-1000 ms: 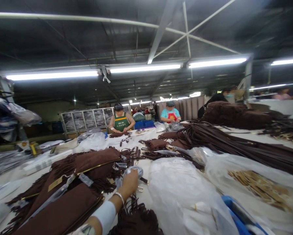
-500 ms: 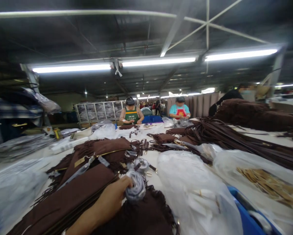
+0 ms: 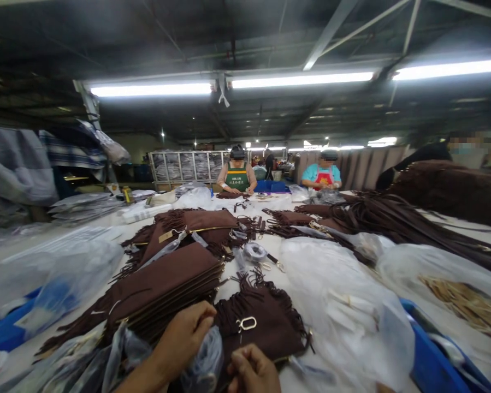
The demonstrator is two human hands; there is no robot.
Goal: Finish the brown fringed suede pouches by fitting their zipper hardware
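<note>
Head view: left hand (image 3: pixel 185 335) pinches crumpled clear plastic wrap (image 3: pixel 204 360) beside a stack of brown fringed bags (image 3: pixel 163 284). Right hand (image 3: pixel 251 371), fingers curled, touches one fringed bag (image 3: pixel 261 322) lying unwrapped in front. Judging by this, wrapping has barely begun; many bags remain.

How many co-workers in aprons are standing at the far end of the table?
2: one in a green apron at far centre, and one in a red apron to that person's right. Others may be hidden behind the brown piles.
</note>
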